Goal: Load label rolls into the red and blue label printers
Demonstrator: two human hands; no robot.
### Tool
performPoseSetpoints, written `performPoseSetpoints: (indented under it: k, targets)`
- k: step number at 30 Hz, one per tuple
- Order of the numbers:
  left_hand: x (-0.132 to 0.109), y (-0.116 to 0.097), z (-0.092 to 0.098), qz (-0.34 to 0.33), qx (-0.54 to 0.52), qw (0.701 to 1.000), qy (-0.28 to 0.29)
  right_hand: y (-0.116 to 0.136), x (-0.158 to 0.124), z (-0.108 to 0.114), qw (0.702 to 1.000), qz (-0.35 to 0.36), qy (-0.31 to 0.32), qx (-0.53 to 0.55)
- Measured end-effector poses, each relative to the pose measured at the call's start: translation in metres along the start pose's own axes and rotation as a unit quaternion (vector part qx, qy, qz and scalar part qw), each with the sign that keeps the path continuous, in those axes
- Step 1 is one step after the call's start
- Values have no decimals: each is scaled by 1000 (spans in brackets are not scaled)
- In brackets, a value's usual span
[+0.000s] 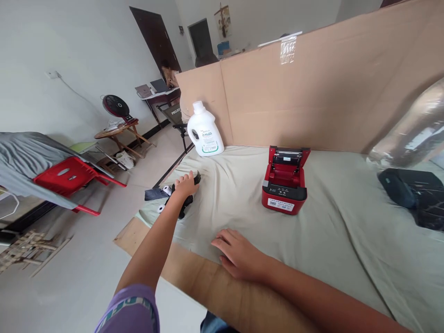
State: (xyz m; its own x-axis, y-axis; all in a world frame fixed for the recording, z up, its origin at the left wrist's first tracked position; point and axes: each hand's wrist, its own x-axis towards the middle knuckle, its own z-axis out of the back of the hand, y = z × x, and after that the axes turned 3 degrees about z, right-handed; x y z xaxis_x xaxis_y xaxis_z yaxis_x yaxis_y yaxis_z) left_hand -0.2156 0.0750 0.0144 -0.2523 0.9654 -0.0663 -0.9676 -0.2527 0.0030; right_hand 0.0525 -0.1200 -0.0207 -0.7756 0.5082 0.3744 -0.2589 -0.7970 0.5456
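At the left side of the cloth-covered table, my left hand (185, 186) is closed over a black object (187, 201) whose kind I cannot make out; my fingers hide part of it. Close beside it lie small white rolls (161, 208) and a dark blue piece of fabric (155, 194). My right hand (239, 253) rests on the cloth near the front edge, fingers loosely bent, thumb apart, holding nothing. Beyond it stands a red and black label printer (284, 201) with its lid raised, its inside showing.
A white detergent jug (207, 132) stands at the back left against a cardboard wall (312, 92). Black plastic-wrapped items (412, 189) and a clear-wrapped bundle (414, 125) lie at right. A red stool (65, 180), a fan (117, 106) and a person are farther left.
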Motion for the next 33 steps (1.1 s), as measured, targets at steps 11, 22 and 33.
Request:
performPoseSetpoints:
  k: [11, 22, 33]
  targets:
    - [-40, 87, 67, 96, -89, 985, -116, 0, -1, -2, 1000, -13, 7, 5]
    - [-165, 83, -1, 119, -190, 965, -134, 3, 2, 3, 999, -25, 13, 15]
    - [-141, 9, 15, -32, -635, 766, -95, -12, 10, 35, 979, -49, -162, 116]
